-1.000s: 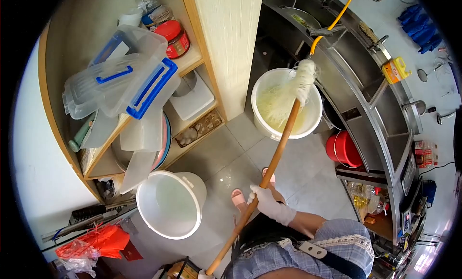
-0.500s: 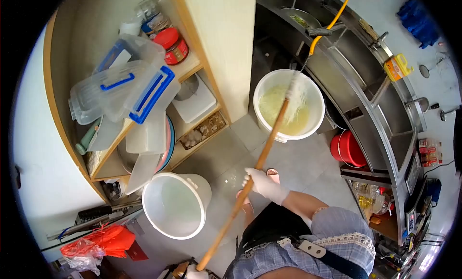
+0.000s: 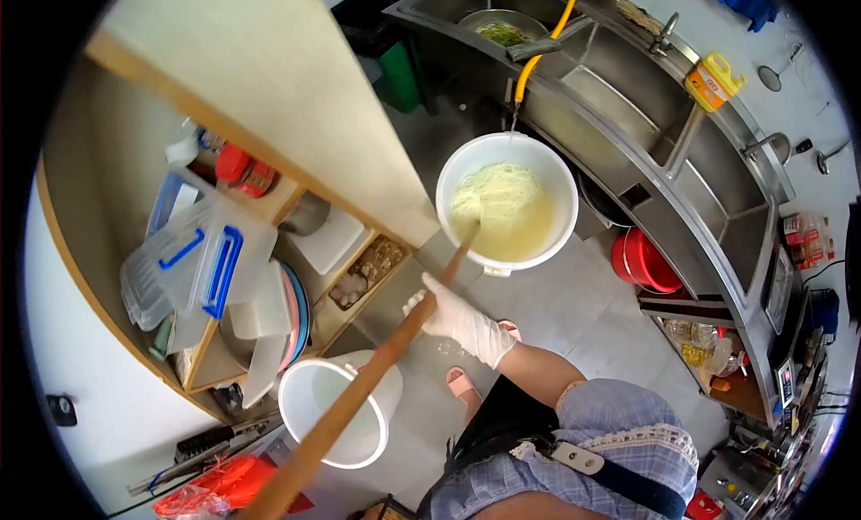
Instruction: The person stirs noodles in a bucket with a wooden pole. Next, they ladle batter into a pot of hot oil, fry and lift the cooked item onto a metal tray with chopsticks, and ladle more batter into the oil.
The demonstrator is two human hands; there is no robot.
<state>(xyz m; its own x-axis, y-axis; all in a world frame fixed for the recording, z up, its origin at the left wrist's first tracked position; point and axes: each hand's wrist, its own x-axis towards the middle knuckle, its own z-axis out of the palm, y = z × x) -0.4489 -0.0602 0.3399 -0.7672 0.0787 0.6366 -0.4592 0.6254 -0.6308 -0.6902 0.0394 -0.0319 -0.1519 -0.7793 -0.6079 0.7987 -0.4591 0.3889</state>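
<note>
Grey tiles (image 3: 574, 314) this side of the tub (image 3: 567, 193); right hand (image 3: 457, 323), fingers wrapped round the pole (image 3: 385, 359), seemingly steadying it! Left hand's out of view, fingers can't be told. Pole's end meets strands (image 3: 502, 184) inside the tub; hose (image 3: 523, 82) beyond, apparently angled to trickle in.

Long, round wooden pole (image 3: 395, 348): brown is shown.
Thin, snug glove (image 3: 477, 330) on the right hand (image 3: 448, 316): plain white is shown.
Wide, round plastic bucket (image 3: 565, 184) at the pole's end: white is used.
Fine, tangled strands (image 3: 498, 193): pale yellow is displayed.
Slim, curved flexible hose (image 3: 563, 20): orange-yellow is displayed.
Gathered cloth garment (image 3: 619, 408): pale blue-grey checks are trimmed with white lace (image 3: 628, 439).
Flat, open-toed slipper (image 3: 461, 381): pink is shown.
</note>
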